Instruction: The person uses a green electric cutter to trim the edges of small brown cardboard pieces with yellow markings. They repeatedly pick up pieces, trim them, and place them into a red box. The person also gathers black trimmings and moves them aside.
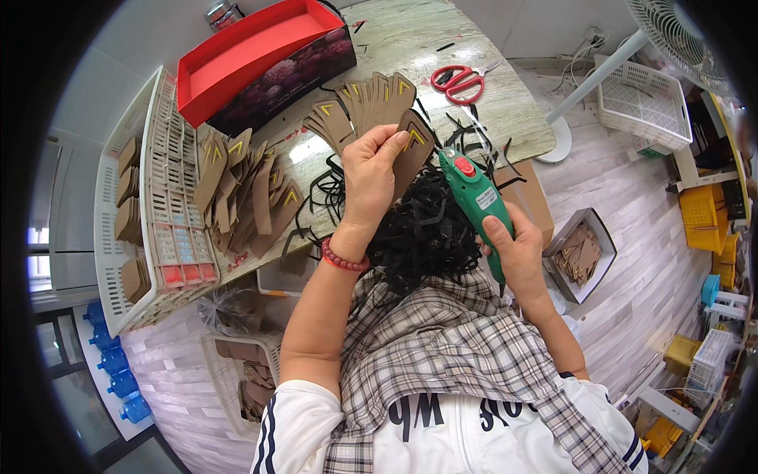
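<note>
My left hand is closed on a flat brown piece with a dark edge and a yellow chevron mark, gripped between thumb and fingers. In my right hand is a green handheld electric cutter with a red button, its tip close to the brown piece's right edge. I cannot tell whether they touch. Below both hands, a heap of black strip trimmings lies in my lap on a plaid apron. Similar brown pieces are fanned out on the table beyond my left hand.
On the table lie red-handled scissors, a red-lined box and another pile of brown pieces. White plastic baskets stand at the left. Right of me, a box of brown scraps sits on the floor, with a fan beyond.
</note>
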Demonstrator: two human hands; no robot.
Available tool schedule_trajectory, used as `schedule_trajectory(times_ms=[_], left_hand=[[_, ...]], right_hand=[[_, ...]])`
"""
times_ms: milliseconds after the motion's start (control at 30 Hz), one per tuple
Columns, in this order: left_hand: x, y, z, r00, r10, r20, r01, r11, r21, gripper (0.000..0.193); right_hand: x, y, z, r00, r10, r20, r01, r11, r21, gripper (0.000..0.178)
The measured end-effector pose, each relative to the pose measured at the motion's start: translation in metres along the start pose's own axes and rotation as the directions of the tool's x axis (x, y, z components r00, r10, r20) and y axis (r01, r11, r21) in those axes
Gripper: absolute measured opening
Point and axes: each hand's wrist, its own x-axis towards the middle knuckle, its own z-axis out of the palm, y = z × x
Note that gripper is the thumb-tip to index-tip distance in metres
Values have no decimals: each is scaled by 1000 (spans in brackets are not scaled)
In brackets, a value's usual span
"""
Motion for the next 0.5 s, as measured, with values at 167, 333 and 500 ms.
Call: schedule_trajectory(times_ms=[167, 333, 500], left_hand=[[3, -4, -5, 999, 35, 38, -39, 992, 118, 16], [0, 3, -6, 990, 72, 123, -99, 968, 230, 15], [2, -1, -10, 976, 72, 206, -123, 961, 248, 14]], right_hand=[[0, 0, 0, 1000, 4, 7, -5, 1000, 15, 40], [1, 0, -1, 1000, 14, -3, -14, 1000, 16, 40], [2, -4, 0, 1000, -3, 1, 3, 1000, 22, 41]])
